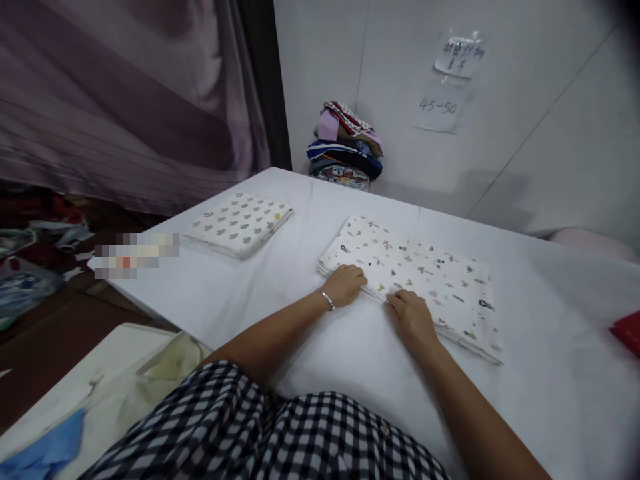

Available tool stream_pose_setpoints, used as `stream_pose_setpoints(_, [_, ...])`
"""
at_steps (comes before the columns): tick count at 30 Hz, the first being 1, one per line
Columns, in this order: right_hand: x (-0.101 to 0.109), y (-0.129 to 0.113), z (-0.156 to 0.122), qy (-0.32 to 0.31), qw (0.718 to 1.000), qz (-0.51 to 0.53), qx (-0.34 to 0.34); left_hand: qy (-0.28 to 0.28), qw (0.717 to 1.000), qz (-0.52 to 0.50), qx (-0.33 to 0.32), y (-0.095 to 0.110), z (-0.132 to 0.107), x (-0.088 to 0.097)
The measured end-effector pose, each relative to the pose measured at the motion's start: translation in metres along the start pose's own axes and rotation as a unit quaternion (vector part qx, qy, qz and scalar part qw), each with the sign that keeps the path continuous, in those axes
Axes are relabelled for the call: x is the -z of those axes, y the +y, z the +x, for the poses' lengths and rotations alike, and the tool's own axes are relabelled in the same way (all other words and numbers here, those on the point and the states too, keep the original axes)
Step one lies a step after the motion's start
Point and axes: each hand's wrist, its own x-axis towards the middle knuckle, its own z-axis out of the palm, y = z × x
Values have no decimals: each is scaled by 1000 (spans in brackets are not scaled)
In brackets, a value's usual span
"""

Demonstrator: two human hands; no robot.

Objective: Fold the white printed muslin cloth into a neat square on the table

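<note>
A white folded cloth (425,273) with small printed plants and figures lies on the white-covered table (295,333) in front of me. Its near edge shows several layers. My left hand (344,285), with a silver bracelet at the wrist, is closed on that edge toward the left. Further right along the same edge, my right hand (413,317) is closed too, its fingers bent over the layers and the thumb side hidden. A second folded cloth (240,223), printed with grey shapes, rests apart on the table's left side.
Against the wall stands a stack of folded fabrics (345,147). Two paper signs hang above, one marked 45-50 (439,107). A purple curtain (125,87) drapes at the left. Something red (627,331) is at the right edge, and a pale surface with a blue cloth (47,447) is lower left.
</note>
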Motion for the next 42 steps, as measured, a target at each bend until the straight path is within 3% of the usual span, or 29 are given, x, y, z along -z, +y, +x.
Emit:
stream_pose_setpoints(4, [2,-12,16,-31,999,-12,4,1,999,10,36,-19,-12,9])
stream_pose_setpoints(8, [-2,-26,33,-46,999,-18,10,18,999,1,47,-25,-18,8])
stream_pose_setpoints(18, [-21,-33,37,28,999,6,33,33,998,-20,45,-26,-23,7])
stream_pose_setpoints(25, [-20,-45,50,19,999,21,37,26,997,-34,64,-27,-22,8])
stream_pose_setpoints(33, [-38,-44,49,54,997,41,46,64,989,-42,127,-51,-36,19])
stream_pose_setpoints(42, [-20,-56,57,18,999,45,19,85,984,-74,139,-68,-42,21])
